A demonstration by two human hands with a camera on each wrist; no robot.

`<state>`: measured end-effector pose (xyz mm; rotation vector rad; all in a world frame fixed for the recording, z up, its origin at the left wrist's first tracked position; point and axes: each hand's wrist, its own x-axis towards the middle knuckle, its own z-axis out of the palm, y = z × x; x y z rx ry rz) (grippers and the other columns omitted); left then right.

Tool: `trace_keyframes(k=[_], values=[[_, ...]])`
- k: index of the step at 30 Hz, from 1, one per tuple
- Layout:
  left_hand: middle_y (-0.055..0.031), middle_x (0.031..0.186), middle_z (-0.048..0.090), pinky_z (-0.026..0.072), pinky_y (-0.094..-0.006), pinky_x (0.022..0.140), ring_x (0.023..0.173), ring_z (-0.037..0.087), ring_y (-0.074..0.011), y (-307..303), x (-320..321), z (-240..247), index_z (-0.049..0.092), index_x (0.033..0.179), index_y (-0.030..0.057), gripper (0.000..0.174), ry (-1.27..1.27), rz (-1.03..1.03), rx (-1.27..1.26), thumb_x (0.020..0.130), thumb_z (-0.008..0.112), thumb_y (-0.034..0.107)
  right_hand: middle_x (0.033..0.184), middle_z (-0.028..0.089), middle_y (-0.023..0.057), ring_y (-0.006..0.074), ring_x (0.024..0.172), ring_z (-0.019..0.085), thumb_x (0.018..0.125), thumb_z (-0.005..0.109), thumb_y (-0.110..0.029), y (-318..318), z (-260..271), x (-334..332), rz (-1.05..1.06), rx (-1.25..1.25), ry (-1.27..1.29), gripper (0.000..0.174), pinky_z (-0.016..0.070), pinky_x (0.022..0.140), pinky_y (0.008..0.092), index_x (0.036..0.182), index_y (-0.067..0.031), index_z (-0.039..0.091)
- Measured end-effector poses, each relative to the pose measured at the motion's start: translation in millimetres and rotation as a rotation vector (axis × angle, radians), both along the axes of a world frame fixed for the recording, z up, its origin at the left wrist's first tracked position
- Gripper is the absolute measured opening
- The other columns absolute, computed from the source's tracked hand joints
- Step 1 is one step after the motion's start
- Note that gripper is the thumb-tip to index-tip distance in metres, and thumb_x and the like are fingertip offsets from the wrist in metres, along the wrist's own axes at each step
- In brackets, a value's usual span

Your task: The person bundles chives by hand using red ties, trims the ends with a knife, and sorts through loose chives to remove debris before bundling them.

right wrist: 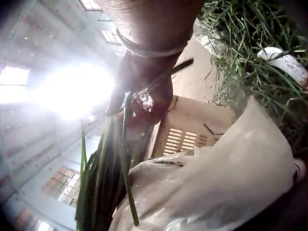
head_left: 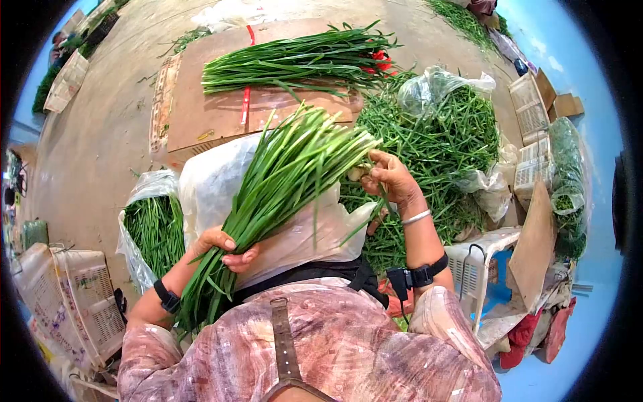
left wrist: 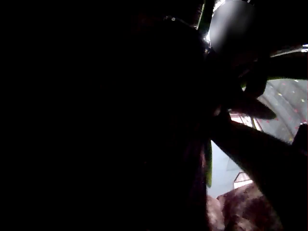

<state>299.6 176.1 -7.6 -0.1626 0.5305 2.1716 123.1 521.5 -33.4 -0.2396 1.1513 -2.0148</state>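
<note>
A large bunch of garlic chives (head_left: 295,177) slants across the person's lap, pale stem ends up at the right and green leaf tips down at the left. The left hand (head_left: 224,248) grips the bunch around its leafy part, thumb on top. At the stem ends, the right hand (head_left: 392,177) has curled fingers and pinches a few loose chive leaves. In the right wrist view that hand (right wrist: 144,91) is beside the bunch (right wrist: 103,178), with one leaf sticking out past the fingers. Most of the left wrist view is black, with dark leaves crossing its right side.
Another chive bunch (head_left: 295,61) lies on a brown board (head_left: 194,120) ahead. A plastic sheet (head_left: 214,171) covers the lap. Loose chives (head_left: 435,134) are heaped at the right; a bag of chives (head_left: 155,231) stands left. Plastic crates (head_left: 87,295) flank the person.
</note>
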Motion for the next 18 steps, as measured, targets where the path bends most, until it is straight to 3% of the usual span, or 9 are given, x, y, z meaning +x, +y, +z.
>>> trace_keyframes(k=[1,2,4,5,13,16,18], values=[[-0.0093,0.068,0.051,0.0302,-0.0222,0.045,0.045,0.042,-0.0059,1.9,-1.0,2.1,0.048,0.087,-0.0107,0.039,0.009,-0.039,0.073,0.069,0.063,0.021,0.076,0.058,0.0072,0.007,0.048,0.043,0.076,0.068,-0.014,0.2,-6.7,-1.5,0.006,0.029,0.015,0.044,0.0325,0.042,0.0183,0.112,0.0035,0.049],[-0.0093,0.068,0.051,0.0302,-0.0222,0.045,0.045,0.042,-0.0059,1.6,0.0,-1.6,0.048,0.087,-0.0107,0.039,0.006,-0.042,0.072,0.069,0.063,0.021,0.076,0.058,0.0072,0.007,0.048,0.043,0.076,0.068,-0.014,0.6,-2.8,-2.5,0.002,0.027,0.012,0.044,0.0325,0.042,0.0183,0.112,0.0035,0.049],[-0.0111,0.075,0.052,0.033,-0.0235,0.045,0.046,0.046,-0.0069,-0.8,3.7,-12.4,0.044,0.097,-0.0089,0.035,-0.054,-0.067,0.243,0.074,0.059,0.014,0.066,0.054,0.0021,0.0045,0.043,0.037,0.08,0.063,-0.012,0.9,8.3,-8.3,-0.112,0.224,-0.043,0.028,0.0279,0.039,0.0181,0.102,0.0031,0.056],[-0.0062,0.058,0.048,0.0307,-0.022,0.043,0.044,0.042,-0.0064,-0.8,4.2,-7.5,0.048,0.083,-0.0114,0.04,-0.025,-0.084,0.076,0.07,0.062,0.024,0.06,0.051,-0.0004,0.0041,0.041,0.032,0.083,0.059,-0.013,4.7,4.8,-13.2,-0.14,0.256,-0.011,0.018,0.025,0.038,0.0185,0.093,0.0015,0.061],[-0.0173,0.075,0.055,0.0329,-0.0239,0.042,0.047,0.045,-0.0099,9.6,8.4,-1.6,0.042,0.11,-0.0064,0.047,-0.073,0.074,0.03,0.072,0.062,0.012,0.06,0.053,-0.0013,0.0033,0.042,0.035,0.084,0.059,-0.013,37.7,23.0,-45.9,0.045,0.51,0.307,0.014,0.0248,0.038,0.0184,0.088,-0.0006,0.063],[-0.0183,0.077,0.055,0.0339,-0.0254,0.042,0.047,0.044,-0.0101,9.3,6.5,-0.5,0.042,0.113,-0.004,0.048,-0.082,0.072,0.006,0.072,0.062,0.011,0.06,0.053,-0.0017,0.004,0.044,0.04,0.085,0.058,-0.014,56.6,27.2,-54.1,-0.007,0.682,0.421,0.015,0.0276,0.039,0.0186,0.087,0.0001,0.064],[-0.0184,0.074,0.056,0.0338,-0.0242,0.041,0.044,0.045,-0.0102,6.5,8.8,-10.2,0.045,0.108,-0.0093,0.047,-0.069,0.034,0.013,0.072,0.064,0.014,0.062,0.055,0.0003,0.0056,0.049,0.045,0.084,0.058,-0.013,79.6,18.7,-65.2,-0.356,0.773,0.315,0.019,0.0331,0.043,0.019,0.088,0.0038,0.065]])
